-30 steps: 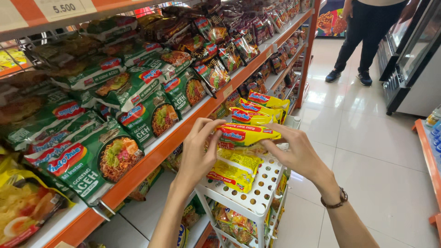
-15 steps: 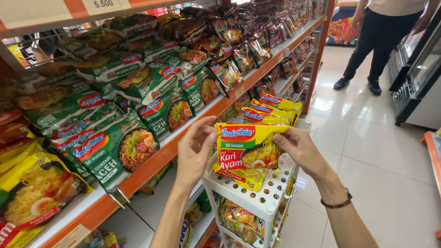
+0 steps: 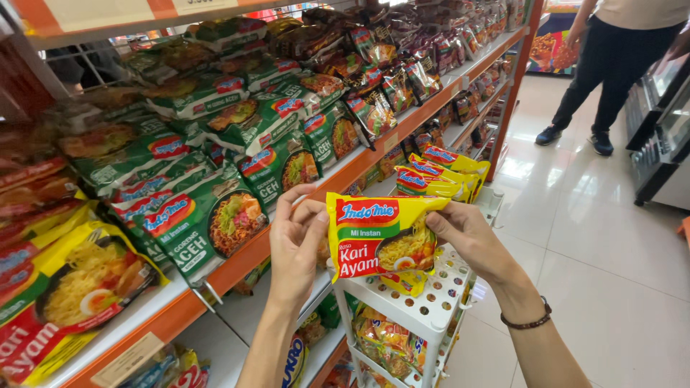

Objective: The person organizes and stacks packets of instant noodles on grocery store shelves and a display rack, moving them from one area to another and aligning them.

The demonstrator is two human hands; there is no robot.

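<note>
I had lifted the yellow instant-noodle packet [image 3: 381, 241] clear of the white perforated rack [image 3: 431, 305], upright, pinched between my left hand [image 3: 298, 241] and right hand [image 3: 471, 237].

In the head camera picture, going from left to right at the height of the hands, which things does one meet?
Green noodle packets on the orange shelf → left hand → yellow noodle packet held by both hands → right hand → dark bracelet → white floor tiles.
</note>
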